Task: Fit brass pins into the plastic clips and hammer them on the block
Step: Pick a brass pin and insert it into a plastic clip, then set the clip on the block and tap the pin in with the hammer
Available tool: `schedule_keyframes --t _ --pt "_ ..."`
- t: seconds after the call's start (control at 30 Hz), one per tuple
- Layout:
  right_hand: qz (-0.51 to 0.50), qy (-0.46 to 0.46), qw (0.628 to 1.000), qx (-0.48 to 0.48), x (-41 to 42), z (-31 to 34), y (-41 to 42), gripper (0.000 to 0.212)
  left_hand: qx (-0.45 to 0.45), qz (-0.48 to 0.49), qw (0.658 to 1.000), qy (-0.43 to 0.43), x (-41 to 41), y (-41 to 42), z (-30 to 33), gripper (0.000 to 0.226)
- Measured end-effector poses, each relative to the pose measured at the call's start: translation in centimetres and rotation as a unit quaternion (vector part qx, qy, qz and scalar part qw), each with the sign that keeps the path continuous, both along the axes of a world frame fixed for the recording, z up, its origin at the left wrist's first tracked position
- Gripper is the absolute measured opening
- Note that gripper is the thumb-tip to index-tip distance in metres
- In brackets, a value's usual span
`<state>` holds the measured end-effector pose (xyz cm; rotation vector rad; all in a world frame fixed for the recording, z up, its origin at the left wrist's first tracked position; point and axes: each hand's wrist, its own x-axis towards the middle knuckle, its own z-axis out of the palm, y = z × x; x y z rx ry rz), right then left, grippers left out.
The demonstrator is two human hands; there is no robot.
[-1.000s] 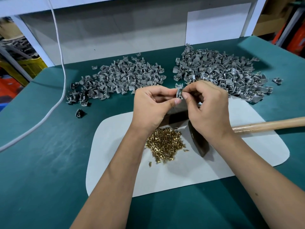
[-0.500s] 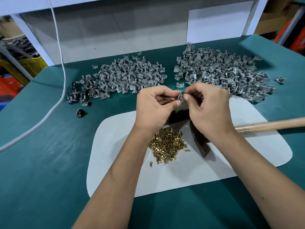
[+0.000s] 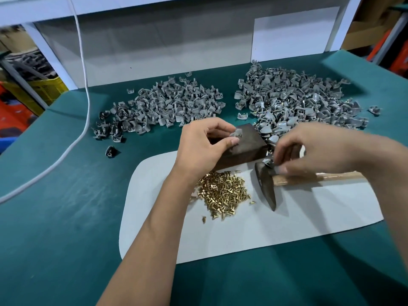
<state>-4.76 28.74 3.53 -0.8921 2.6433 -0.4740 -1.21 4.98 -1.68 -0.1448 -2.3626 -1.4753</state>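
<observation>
At frame centre, the left hand (image 3: pixel 202 146) pinches a pinned clip (image 3: pixel 235 135) steady on the block (image 3: pixel 249 142) while the right hand (image 3: pixel 309 151), fingers curled, reaches for the hammer (image 3: pixel 268 186).

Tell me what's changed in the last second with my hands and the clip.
The hands parted. The left hand lowered the clip onto the dark block, keeping its grip. The right hand let go and swung right, down over the hammer. Brass pins and both clip piles stayed put.
</observation>
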Motion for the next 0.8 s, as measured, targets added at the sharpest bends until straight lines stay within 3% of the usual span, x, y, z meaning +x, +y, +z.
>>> schedule_keyframes --t 0.13,0.27,0.37,0.5,0.63,0.8 --pt "0.009 0.017 0.997 0.078 1.0 -1.1 -0.5 0.027 -0.097 0.015 0.995 0.014 -0.4 -1.0 -0.3 0.004" --pt "0.018 0.017 0.997 0.077 1.5 -1.3 -0.5 0.02 -0.093 0.014 0.996 0.006 -0.5 -1.3 -0.6 0.009" --pt "0.022 -0.029 0.999 0.033 1.5 -0.2 0.4 0.011 -0.068 0.014 0.998 -0.001 -0.5 -1.4 -0.7 0.01" --pt "0.017 -0.069 0.993 -0.091 1.2 1.6 1.1 0.015 -0.043 0.014 0.999 -0.025 -0.5 -1.3 -0.7 0.012" --pt "-0.055 0.054 0.978 -0.192 0.9 1.2 -1.2 0.03 -0.019 0.012 0.998 -0.05 -0.5 -0.9 -0.9 0.007" --pt "-0.086 0.207 0.972 -0.076 0.9 -0.2 -3.9 0.028 -0.012 0.004 0.998 -0.059 -0.6 -0.9 -0.9 0.006"
